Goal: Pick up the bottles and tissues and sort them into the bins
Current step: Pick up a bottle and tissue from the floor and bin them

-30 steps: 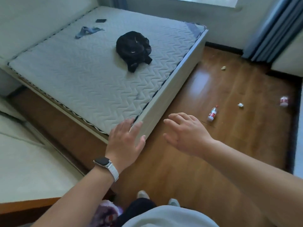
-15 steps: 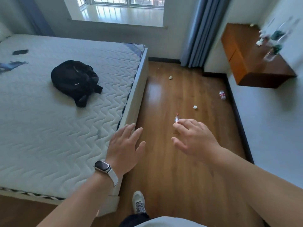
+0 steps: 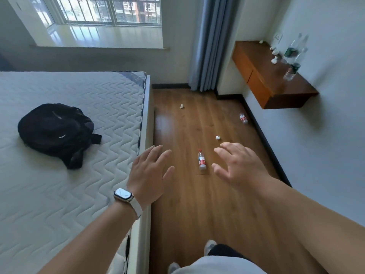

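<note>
A small clear bottle with a red label point(image 3: 201, 160) lies on the wooden floor between my two raised hands. My left hand point(image 3: 149, 173), with a watch on the wrist, hovers open over the bed's edge. My right hand point(image 3: 238, 164) is open, fingers spread, just right of the bottle and well above it. A second red-label bottle point(image 3: 243, 118) lies near the right wall. Crumpled tissues lie on the floor, one point(image 3: 217, 137) past the near bottle and one point(image 3: 181, 106) farther off. Clear bottles with green labels point(image 3: 292, 54) and more tissues point(image 3: 274, 60) sit on a wall shelf point(image 3: 262, 76).
A bed with a bare quilted mattress point(image 3: 69, 135) fills the left side, with a black backpack point(image 3: 55, 131) on it. A strip of wooden floor point(image 3: 187, 204) runs between bed and right wall. Blue curtain point(image 3: 209, 42) and window stand ahead. No bins are in view.
The view has swung right and along the floor strip. The shelf and window now show more fully, and the near bottle is visible between my hands. Both hands stay open and empty.
</note>
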Demonstrator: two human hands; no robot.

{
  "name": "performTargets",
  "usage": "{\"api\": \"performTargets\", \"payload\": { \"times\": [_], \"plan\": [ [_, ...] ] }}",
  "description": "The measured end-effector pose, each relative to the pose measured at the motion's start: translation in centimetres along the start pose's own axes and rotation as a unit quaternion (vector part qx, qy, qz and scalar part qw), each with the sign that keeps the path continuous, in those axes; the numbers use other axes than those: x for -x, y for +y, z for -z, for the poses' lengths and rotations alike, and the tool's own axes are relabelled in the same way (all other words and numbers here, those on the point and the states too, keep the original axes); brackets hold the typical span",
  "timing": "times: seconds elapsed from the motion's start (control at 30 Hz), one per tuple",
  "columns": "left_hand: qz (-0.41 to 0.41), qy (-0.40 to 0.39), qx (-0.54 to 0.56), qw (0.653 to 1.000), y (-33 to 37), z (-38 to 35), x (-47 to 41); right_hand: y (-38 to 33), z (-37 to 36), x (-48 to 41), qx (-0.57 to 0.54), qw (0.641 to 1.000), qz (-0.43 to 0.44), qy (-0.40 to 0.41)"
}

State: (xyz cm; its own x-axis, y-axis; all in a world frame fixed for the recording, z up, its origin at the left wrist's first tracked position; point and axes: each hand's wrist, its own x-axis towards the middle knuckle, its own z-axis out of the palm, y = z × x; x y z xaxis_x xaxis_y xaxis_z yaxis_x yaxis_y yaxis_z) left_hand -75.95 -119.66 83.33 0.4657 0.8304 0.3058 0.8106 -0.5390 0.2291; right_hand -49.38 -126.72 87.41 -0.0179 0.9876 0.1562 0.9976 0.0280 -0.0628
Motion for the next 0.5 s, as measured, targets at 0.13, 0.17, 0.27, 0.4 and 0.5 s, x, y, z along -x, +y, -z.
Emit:
{"api": "performTargets", "payload": {
  "times": [0.13,0.17,0.27,0.4,0.5],
  "plan": [
    [-0.012,0.001,0.001,1.0,-0.9,-0.8,-2.9,0.6,-0.5,-2.9,-0.006,1.0,-0.007,-0.005],
    [-0.014,-0.003,-0.002,1.0,-1.1,-1.1,-3.7,0.8,-0.9,-3.7,-0.008,1.0,-0.009,-0.008],
    [-0.025,-0.011,-0.012,1.0,-1.8,-2.1,-5.9,1.9,-2.4,-6.2,-0.017,1.0,-0.013,-0.009],
    [-0.015,-0.038,-0.02,0.999,-2.8,-3.8,-10.5,4.6,-4.5,-10.6,-0.031,0.999,-0.017,-0.015],
    [-0.012,-0.056,-0.03,0.998,-2.6,-4.9,-15.0,7.6,-5.3,-14.3,-0.042,0.999,-0.027,-0.017]
  ]
}}
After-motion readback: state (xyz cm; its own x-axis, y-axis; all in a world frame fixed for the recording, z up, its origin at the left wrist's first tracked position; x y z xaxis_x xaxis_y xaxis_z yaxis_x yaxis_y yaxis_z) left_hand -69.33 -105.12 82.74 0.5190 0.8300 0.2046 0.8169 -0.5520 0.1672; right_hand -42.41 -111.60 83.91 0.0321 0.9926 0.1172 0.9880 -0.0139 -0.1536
